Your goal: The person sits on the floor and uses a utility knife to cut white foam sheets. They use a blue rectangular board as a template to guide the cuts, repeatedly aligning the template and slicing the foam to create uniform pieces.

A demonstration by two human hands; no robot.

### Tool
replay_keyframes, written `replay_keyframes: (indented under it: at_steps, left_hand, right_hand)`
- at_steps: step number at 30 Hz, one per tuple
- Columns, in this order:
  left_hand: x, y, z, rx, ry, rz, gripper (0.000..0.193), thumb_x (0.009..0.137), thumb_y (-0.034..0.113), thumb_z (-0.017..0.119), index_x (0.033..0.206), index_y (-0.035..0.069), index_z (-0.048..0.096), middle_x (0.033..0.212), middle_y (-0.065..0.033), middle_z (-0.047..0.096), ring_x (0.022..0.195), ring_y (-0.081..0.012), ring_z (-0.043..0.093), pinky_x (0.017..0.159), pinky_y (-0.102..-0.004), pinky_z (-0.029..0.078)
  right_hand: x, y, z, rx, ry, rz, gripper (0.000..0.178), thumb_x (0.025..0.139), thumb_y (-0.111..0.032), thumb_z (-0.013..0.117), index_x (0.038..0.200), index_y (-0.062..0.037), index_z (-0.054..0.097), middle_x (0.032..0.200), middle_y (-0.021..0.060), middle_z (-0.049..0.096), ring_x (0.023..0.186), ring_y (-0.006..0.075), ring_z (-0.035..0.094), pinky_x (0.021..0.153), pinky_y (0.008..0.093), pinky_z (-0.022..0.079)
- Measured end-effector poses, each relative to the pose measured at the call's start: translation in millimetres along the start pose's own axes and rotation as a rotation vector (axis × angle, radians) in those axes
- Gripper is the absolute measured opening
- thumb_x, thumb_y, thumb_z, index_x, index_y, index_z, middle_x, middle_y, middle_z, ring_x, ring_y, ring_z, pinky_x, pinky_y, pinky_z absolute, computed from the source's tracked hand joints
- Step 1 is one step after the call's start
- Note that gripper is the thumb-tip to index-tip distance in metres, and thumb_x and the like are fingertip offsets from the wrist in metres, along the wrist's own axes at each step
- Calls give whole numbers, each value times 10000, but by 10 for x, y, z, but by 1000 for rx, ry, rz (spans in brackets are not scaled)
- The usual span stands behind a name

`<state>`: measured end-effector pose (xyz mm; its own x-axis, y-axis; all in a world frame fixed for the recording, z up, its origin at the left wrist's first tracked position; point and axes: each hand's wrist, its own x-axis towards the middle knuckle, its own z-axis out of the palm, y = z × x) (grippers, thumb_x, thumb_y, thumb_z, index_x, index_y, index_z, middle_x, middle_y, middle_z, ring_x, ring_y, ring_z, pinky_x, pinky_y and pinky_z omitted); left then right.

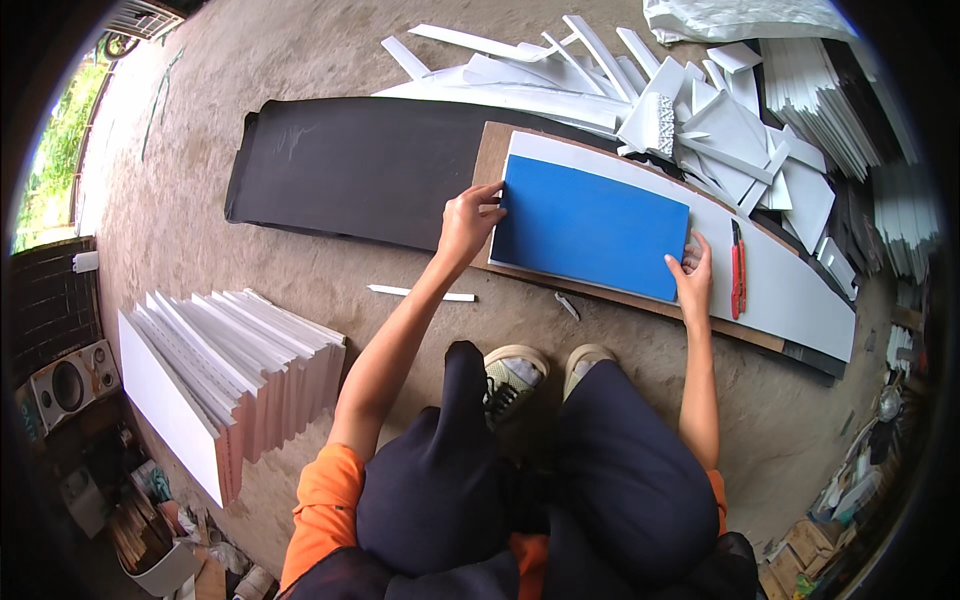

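Head view, blue panel (595,228): long axis left to right, right end angled slightly toward the person; lies flat, face up, on the white sheet (785,275).
Panel look: rectangular, matte solid blue, thin pale edge.
Left hand (468,222): fingers bent at panel's left short edge; can't tell if pinching.
Right hand (692,275): thumb on face, fingers along right edge, pinching it.
Red cutter (738,270): on white sheet, right of panel.
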<state>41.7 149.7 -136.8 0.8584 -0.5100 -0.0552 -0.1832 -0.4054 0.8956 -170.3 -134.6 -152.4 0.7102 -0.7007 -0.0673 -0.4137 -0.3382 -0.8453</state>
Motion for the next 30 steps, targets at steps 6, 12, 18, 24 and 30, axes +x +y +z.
replay_keyframes:
  at_steps: [6, 12, 18, 24, 30]
  left_hand:
    - [-43, 87, -7, -10, -7, -112, 392, 712, -38, 604, 1095, 37, 563, 1019, -154, 600, 914, -246, 600, 757, -299, 524]
    - [-67, 72, -17, 0, 10, -37, 391, 716, -38, 602, 1099, 27, 555, 1061, -159, 574, 949, -250, 581, 788, -296, 516]
    - [-90, 2, -5, -16, 16, -23, 403, 744, 5, 610, 1134, 88, 550, 1059, -146, 588, 968, -218, 576, 790, -299, 506]
    - [-118, 15, 38, 165, 3, -6, 429, 758, -10, 561, 1175, 79, 515, 1047, -164, 589, 903, -258, 594, 752, -338, 494]
    - [-279, -40, 245, 273, 79, 220, 507, 774, 74, 574, 1249, 8, 409, 1191, -224, 467, 1029, -330, 444, 878, -384, 392]
  right_hand:
    - [20, -8, -18, -5, -26, 2, 624, 717, -28, 659, 1262, -96, 362, 951, 81, 512, 745, 121, 531, 639, 239, 465]
    - [-4, -67, -12, 121, -49, 43, 645, 712, -5, 650, 1275, -100, 349, 963, 86, 501, 762, 124, 532, 650, 240, 468]
    - [2, -49, -13, 88, -90, 16, 654, 704, 11, 644, 1275, -108, 347, 929, 74, 483, 728, 114, 500, 636, 235, 457]
    - [0, -62, -55, 81, -123, 25, 663, 695, 23, 642, 1273, -118, 349, 920, 70, 479, 729, 109, 492, 635, 239, 452]
    - [55, 42, -79, 151, -117, 23, 653, 678, 18, 659, 1250, -117, 373, 905, 64, 496, 697, 98, 495, 629, 233, 458]
